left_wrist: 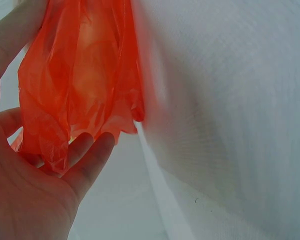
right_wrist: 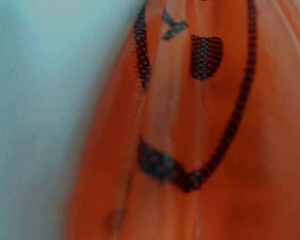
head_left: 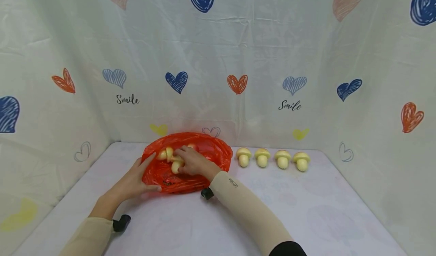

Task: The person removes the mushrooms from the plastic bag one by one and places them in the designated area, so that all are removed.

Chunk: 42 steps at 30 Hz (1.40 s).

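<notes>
An opened red plastic bag (head_left: 218, 150) lies on the table, its mouth facing up. My left hand (head_left: 134, 182) spreads along its left side, touching the plastic with fairly straight fingers; the left wrist view shows the bag's folds (left_wrist: 92, 65) beside these fingers. Inside the bag, my right hand (head_left: 195, 162) pinches a pale yellow toy mushroom (head_left: 176, 167). Another mushroom (head_left: 165, 154) lies just left of it. Part of a reddish round thing (head_left: 193, 147) shows behind the right hand. The right wrist view holds only printed red plastic (right_wrist: 215, 125), with the hand out of sight.
Several mushrooms stand upright in a row to the bag's right, from the nearest mushroom (head_left: 243, 157) to the farthest mushroom (head_left: 301, 161). A white cloth covers the table (head_left: 272, 199). Behind it hangs a heart-patterned curtain (head_left: 265, 40).
</notes>
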{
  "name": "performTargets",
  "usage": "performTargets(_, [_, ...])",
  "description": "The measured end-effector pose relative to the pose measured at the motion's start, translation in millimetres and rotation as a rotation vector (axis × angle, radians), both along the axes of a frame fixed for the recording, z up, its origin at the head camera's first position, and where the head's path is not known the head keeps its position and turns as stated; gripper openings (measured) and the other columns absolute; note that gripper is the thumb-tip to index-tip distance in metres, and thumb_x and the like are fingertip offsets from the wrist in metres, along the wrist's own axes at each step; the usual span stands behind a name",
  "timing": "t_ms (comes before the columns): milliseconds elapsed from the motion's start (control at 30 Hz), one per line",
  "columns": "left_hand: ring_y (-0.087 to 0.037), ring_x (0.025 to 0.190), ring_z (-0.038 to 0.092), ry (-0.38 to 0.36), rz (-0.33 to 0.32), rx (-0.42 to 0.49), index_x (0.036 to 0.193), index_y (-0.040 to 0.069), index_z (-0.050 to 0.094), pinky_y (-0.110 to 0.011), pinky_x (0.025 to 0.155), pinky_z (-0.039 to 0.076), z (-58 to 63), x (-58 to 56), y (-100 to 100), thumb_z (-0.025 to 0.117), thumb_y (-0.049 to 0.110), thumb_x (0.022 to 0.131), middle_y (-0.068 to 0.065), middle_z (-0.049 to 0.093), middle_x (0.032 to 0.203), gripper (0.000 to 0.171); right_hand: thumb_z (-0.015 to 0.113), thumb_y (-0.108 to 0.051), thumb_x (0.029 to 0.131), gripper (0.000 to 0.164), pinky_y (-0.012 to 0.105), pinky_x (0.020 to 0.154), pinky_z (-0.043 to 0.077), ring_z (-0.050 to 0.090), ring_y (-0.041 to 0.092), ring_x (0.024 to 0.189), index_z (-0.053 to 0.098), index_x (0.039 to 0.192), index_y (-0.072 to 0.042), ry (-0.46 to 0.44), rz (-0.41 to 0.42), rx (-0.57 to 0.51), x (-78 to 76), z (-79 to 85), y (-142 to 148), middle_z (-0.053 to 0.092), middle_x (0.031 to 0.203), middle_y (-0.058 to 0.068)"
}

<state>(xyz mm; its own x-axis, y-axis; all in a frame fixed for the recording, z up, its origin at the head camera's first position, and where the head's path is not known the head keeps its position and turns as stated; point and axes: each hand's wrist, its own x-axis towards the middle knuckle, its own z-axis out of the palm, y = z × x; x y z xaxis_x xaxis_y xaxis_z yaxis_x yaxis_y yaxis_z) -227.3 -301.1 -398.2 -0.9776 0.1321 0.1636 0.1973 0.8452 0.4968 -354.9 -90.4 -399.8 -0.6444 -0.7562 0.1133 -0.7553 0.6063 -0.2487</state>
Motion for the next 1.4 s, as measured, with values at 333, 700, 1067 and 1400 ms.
performTargets(333, [-0.051,0.124,0.036,0.008,-0.006,-0.011,0.153,0.015,0.016,-0.065,0.088,0.043,-0.5,0.0,-1,0.078,0.055,0.070,-0.030,0.025,0.142,0.112,0.072,-0.046,0.080,0.056,0.029,0.091,0.050,0.047,0.009,0.103,0.048,0.129,-0.031,-0.037,-0.022,-0.014,3.4,1.5,-4,0.045,0.123,-0.008])
performTargets(700, [-0.050,0.124,0.036,0.005,-0.004,-0.008,0.153,0.015,0.016,-0.065,0.088,0.044,1.0,0.2,0,0.078,0.054,0.070,-0.029,0.025,0.142,0.112,0.075,-0.039,0.082,0.056,0.032,0.094,0.048,0.045,0.011,0.112,0.049,0.131,-0.035,-0.034,-0.010,0.011,2.2,-1.0,-6,0.042,0.130,-0.007])
performTargets(1067, [-0.050,0.125,0.036,0.002,-0.006,-0.009,0.153,0.015,0.016,-0.065,0.088,0.044,-0.1,0.1,0,0.079,0.054,0.070,-0.029,0.025,0.141,0.112,0.076,-0.036,0.081,0.059,0.033,0.095,0.047,0.043,0.011,0.115,0.047,0.133,-0.034,-0.076,0.018,-0.005,1.0,-2.1,-2,0.040,0.131,-0.007])
performTargets(1400, [-0.051,0.124,0.036,0.022,-0.021,-0.006,0.153,0.016,0.017,-0.066,0.089,0.042,-0.7,-0.5,-2,0.079,0.052,0.070,-0.030,0.026,0.140,0.111,0.075,-0.034,0.082,0.060,0.034,0.094,0.048,0.045,0.011,0.113,0.046,0.135,-0.035,-0.123,0.018,-0.060,0.3,1.4,6,0.038,0.138,-0.007])
